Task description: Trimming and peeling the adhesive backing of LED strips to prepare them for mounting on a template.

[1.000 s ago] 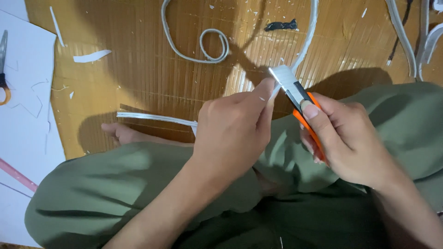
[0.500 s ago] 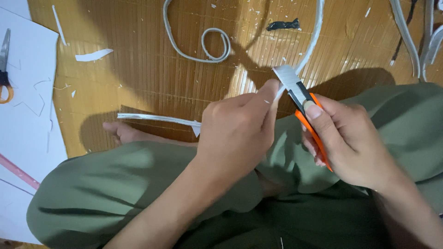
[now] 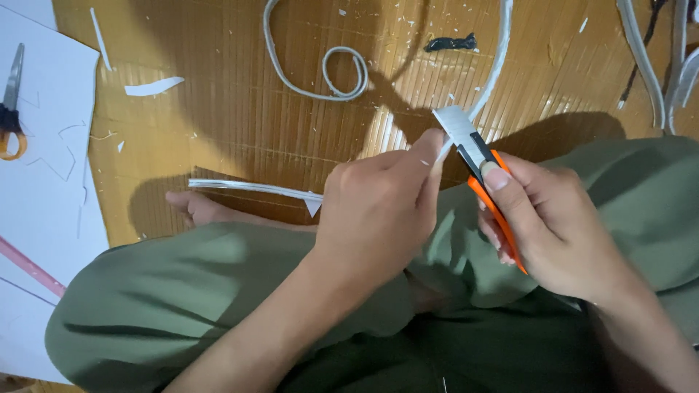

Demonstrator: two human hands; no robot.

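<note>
Strip (image 3: 251, 190), white and thin, runs through the closed left hand (image 3: 378, 211), fingers pinched on it, above the green-trousered lap. Just right of the strip, the right hand (image 3: 550, 225) grips an orange knife (image 3: 484, 171), blade touching the strip. Beyond the strip lie a coil (image 3: 342, 73) and, far left, scissors (image 3: 11, 109).

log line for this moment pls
left hand: grips white strip | right hand: holds orange knife, blade at strip | floor: scraps
</note>
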